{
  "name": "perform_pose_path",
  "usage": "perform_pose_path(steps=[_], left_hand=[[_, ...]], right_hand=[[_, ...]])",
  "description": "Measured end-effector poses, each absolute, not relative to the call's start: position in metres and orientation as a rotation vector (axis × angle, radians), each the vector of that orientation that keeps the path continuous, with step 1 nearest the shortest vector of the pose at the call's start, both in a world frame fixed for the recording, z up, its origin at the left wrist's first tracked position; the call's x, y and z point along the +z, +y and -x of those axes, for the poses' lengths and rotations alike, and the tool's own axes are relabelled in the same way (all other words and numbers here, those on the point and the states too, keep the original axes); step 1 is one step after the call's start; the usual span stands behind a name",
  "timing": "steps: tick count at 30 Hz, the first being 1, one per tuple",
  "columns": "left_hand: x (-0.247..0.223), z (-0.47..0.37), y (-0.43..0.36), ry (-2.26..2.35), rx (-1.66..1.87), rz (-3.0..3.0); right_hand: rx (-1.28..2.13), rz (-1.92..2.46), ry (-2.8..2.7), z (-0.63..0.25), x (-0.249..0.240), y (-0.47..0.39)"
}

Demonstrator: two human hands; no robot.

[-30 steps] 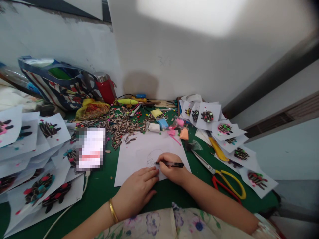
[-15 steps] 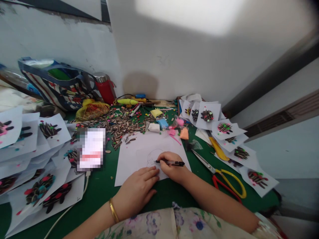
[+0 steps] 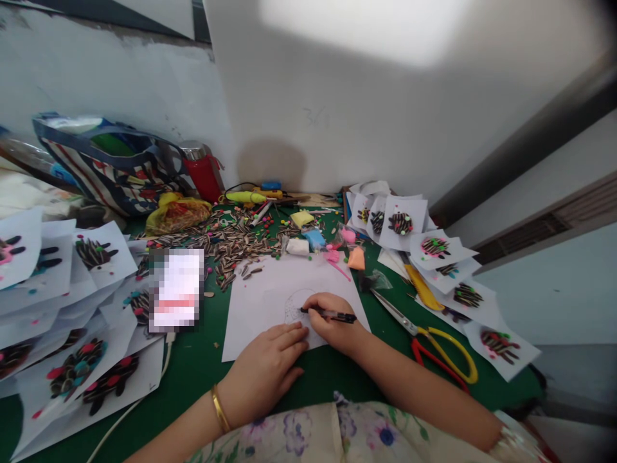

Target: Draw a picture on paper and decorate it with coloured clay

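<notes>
A pen [image 3: 344, 316] is pinched by the right hand [image 3: 336, 333]; the paper [image 3: 253, 308], pressed under the flat left hand [image 3: 270, 361], is overlapped by seeds [image 3: 238, 247] and flanked by scissors [image 3: 409, 325].

Just left of the right hand [image 3: 332, 325], ahead of the fingertips of the left hand [image 3: 270, 360], the rounded drawing [image 3: 292, 314] carries more small dots than a second ago, and they reach higher inside the outline; the pen [image 3: 340, 316] in the right hand has its tip slightly farther from the person, its shaft sloping a little more; the right hand's knuckles sit a touch farther forward too.
</notes>
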State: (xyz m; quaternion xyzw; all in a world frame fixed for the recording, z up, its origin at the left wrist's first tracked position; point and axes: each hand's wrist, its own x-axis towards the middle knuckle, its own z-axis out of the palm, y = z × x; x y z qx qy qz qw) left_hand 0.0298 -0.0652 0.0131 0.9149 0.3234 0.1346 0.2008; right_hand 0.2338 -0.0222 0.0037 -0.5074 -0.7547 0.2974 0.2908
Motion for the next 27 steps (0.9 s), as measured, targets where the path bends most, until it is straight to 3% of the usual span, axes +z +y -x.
perform_pose_path(steps=[27], left_hand=[[0.0131, -0.0302, -0.0651, 0.903, 0.393, -2.538]], right_hand=[[0.830, 1.341, -1.960, -0.2342, 0.0009, -0.0204]])
